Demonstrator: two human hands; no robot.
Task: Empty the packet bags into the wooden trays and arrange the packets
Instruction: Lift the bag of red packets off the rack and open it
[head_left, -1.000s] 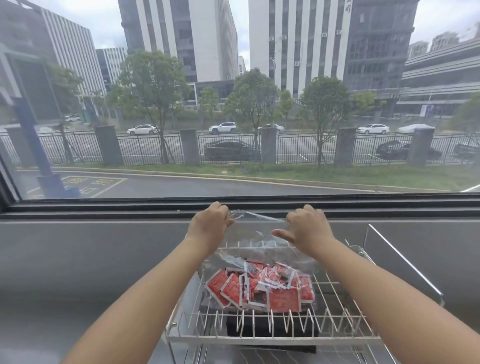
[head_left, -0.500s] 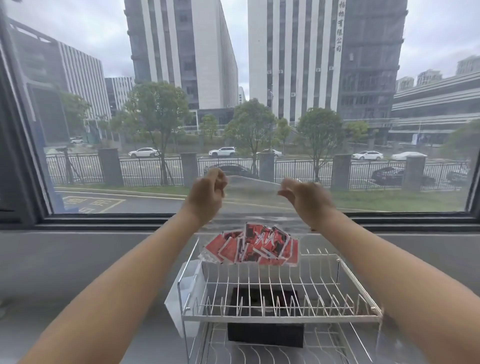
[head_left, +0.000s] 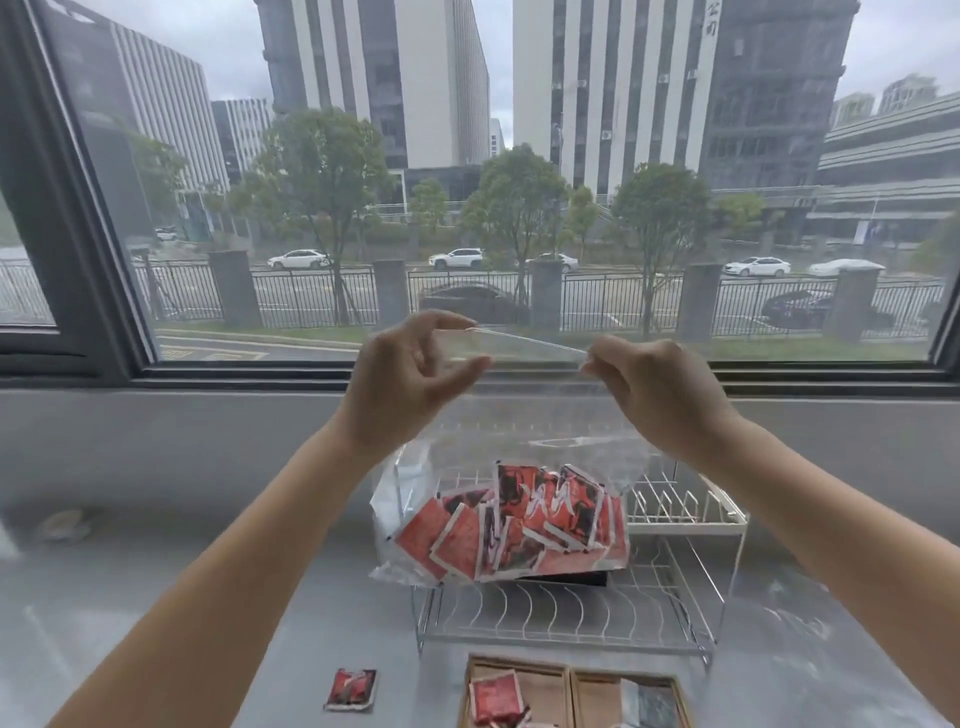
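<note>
- I hold a clear plastic bag (head_left: 519, 452) up in front of the window, above the wire rack (head_left: 571, 613).
- My left hand (head_left: 410, 379) pinches the top left corner of the bag between thumb and fingers; the other fingers are loosely curled.
- My right hand (head_left: 654, 389) pinches the top right corner in the same way, so the upper edge is stretched tight between my 2 hands.
- The red packets (head_left: 514, 525) lie in a heap at the bottom of the bag, which hangs in front of the rack.
- The wooden tray (head_left: 571, 696) is near me, at the bottom of the view, and it already has 1 red packet (head_left: 496, 704) in its left compartment.
- 1 loose packet (head_left: 352, 688) lies on the grey counter (head_left: 156, 571), left of the tray.
- I think the bag is not yet over the tray, so I should bring it nearer to me first.
- To do this well, I should open the mouth, turn the bag low over 1 compartment and tip slowly, or the packets may spill on the counter.
</note>
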